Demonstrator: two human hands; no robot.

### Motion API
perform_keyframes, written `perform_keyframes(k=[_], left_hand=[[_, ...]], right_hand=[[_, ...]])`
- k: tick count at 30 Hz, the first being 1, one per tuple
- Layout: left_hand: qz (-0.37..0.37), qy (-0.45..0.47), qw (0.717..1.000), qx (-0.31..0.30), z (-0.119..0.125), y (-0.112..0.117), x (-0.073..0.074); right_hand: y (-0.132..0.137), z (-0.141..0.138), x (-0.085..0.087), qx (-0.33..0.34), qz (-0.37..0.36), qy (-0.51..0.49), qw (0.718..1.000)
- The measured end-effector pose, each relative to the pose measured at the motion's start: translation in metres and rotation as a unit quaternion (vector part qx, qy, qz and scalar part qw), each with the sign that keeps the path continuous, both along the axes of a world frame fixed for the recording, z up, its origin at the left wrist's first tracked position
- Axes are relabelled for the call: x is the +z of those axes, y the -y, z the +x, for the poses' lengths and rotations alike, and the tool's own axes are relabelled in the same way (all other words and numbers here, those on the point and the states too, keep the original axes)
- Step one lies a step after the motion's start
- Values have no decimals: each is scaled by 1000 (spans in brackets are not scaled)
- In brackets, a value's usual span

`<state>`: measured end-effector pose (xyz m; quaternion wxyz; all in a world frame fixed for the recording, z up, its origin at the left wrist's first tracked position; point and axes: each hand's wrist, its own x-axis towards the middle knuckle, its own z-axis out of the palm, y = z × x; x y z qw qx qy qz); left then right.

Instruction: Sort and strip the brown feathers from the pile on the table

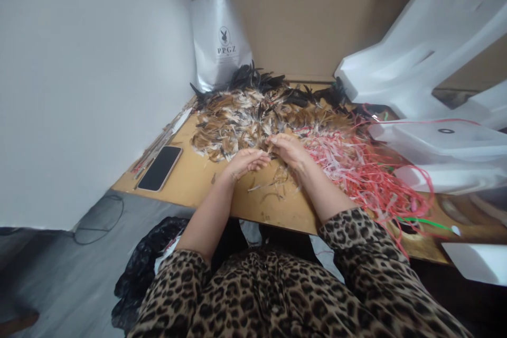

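Observation:
A broad pile of brown, white and black feathers (pixel 232 116) covers the middle of the wooden table (pixel 206 187). At its near edge my left hand (pixel 249 160) is closed, palm turned inward, fingertips pressed together. Just right of it and slightly farther off, my right hand (pixel 288 149) pinches with thumb and forefinger. A small brown feather seems to show between the two hands, but what each one grips is too small to make out. Loose feather scraps (pixel 277 182) lie on the wood below my hands.
Tangled red and pink ribbon strips (pixel 356 169) spread to the right, beside white foam pieces (pixel 447 140). A phone (pixel 160 168) lies at the left, near thin sticks (pixel 152 150). Behind the feathers stands a white bag (pixel 219 42). A black plastic bag (pixel 142 269) sits below the table.

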<state>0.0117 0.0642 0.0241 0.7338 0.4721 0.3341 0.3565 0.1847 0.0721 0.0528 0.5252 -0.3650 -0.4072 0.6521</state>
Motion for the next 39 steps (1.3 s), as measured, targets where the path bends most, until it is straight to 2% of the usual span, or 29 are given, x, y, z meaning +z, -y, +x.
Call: perform_keyframes(k=[10, 15, 21, 30, 34, 39], left_hand=[[100, -114, 985, 78, 8, 1, 2], [115, -123, 981, 99, 10, 2, 3], [124, -126, 980, 96, 10, 2, 5], [130, -119, 980, 92, 10, 3, 1], [119, -51, 977, 167, 3, -4, 4], [78, 79, 948, 297, -16, -13, 6]], right_hand=[[0, -9, -9, -34, -6, 28, 999], [1, -13, -9, -44, -9, 35, 998], [1, -12, -10, -52, -8, 43, 998], [1, -12, -10, -55, -9, 45, 997], [-2, -10, -12, -63, -22, 58, 996], [-3, -11, -15, -100, 2, 145, 984]])
